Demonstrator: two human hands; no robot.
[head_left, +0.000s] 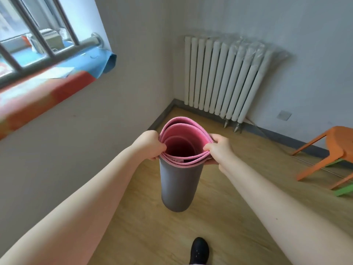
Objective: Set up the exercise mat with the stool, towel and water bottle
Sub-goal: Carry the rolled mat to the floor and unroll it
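A rolled exercise mat (179,184), grey outside and pink inside, stands upright in front of me above the wooden floor. My left hand (150,145) grips the left side of its top rim, thumb inside the roll. On the opposite side my right hand (219,148) pinches the rim's layers. An orange stool (332,150) with green parts stands at the right edge, partly cut off. No towel or water bottle is in view.
A white radiator (227,79) hangs on the far wall in the corner. A barred window with a ledge (45,87) covered in red and blue sheeting is at upper left. My black shoe (199,250) is on the wooden floor (152,236) below.
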